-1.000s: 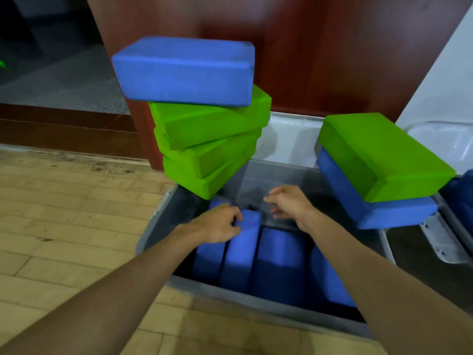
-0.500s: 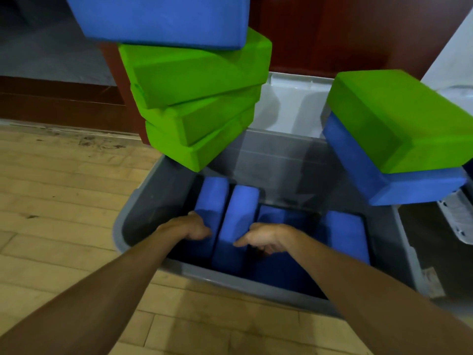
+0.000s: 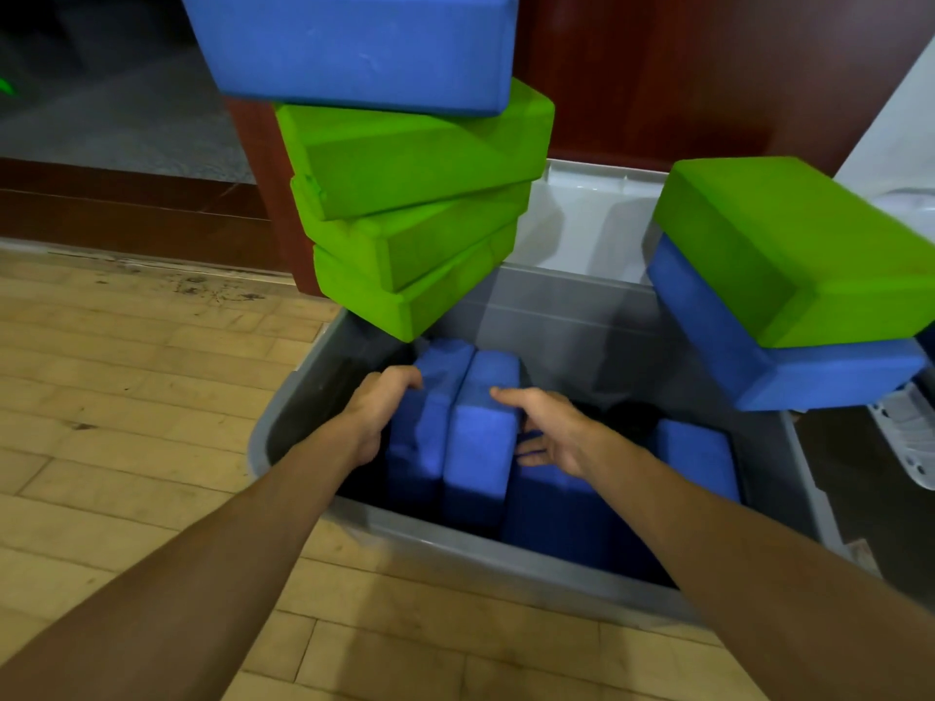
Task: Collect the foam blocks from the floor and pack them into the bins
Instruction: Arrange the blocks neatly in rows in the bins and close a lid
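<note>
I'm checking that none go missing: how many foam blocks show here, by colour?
Green foam blocks: 4 (three in the left stack, one on top of the right stack)
Blue foam blocks: 6 (one in each stack, four inside the grey bin)
Total: 10 in plain view

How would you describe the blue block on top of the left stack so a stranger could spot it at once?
Start at the grey bin on the wooden floor. At its far left corner three green blocks are piled, and the blue block lies on top of them. It is the only blue one in that pile, and the topmost.
</note>
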